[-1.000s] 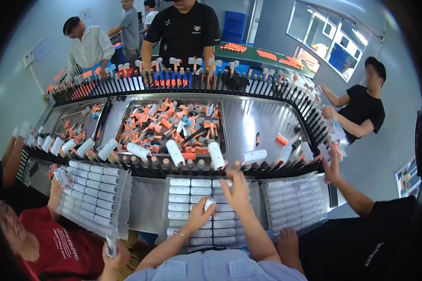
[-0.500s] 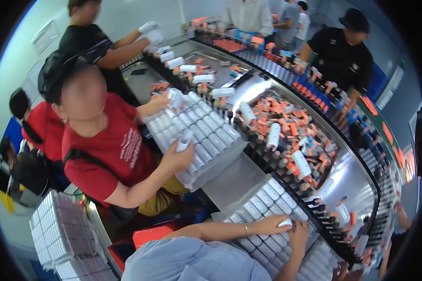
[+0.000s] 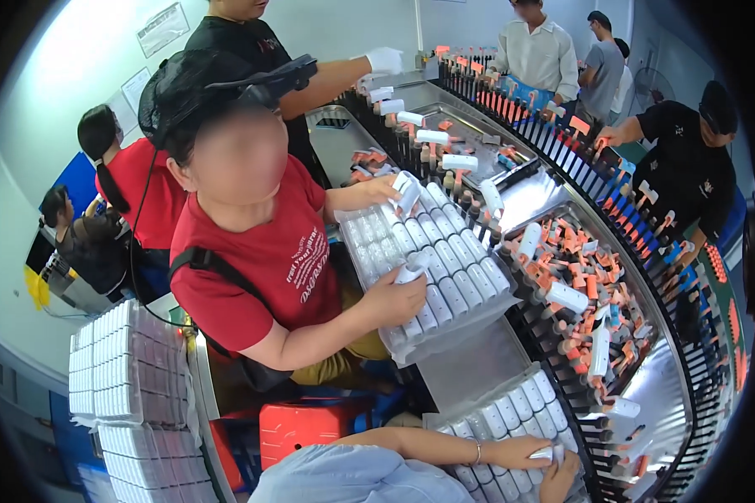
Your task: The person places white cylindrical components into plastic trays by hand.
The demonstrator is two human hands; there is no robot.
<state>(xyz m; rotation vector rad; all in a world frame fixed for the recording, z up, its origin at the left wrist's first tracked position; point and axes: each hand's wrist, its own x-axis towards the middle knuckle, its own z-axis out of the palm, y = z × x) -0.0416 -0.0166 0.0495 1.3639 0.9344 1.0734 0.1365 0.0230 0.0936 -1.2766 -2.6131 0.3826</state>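
Observation:
At the lower edge, my left hand [image 3: 518,453], with a bracelet on its wrist, is closed on a small white oblong casing [image 3: 541,454]. Close beside it, my right hand [image 3: 559,479] has its fingertips at the same casing; part of this hand is cut off by the lower edge. Both hands are over a clear-lined tray [image 3: 445,417] holding rows of white oblong casings [image 3: 507,411]. Part of the tray lies hidden under my left forearm.
Beside me, a person in red [image 3: 252,251] holds white casings over another full tray [image 3: 453,335]. A curved rack of dark pegs [image 3: 528,323] borders a metal bin with orange pieces [image 3: 591,289]. Stacked trays [image 3: 130,369] and a red stool [image 3: 310,427] stand at left.
The view has turned left, so the scene sits further right. My hands stay together at the casing over the tray. The co-worker in red still holds white casings.

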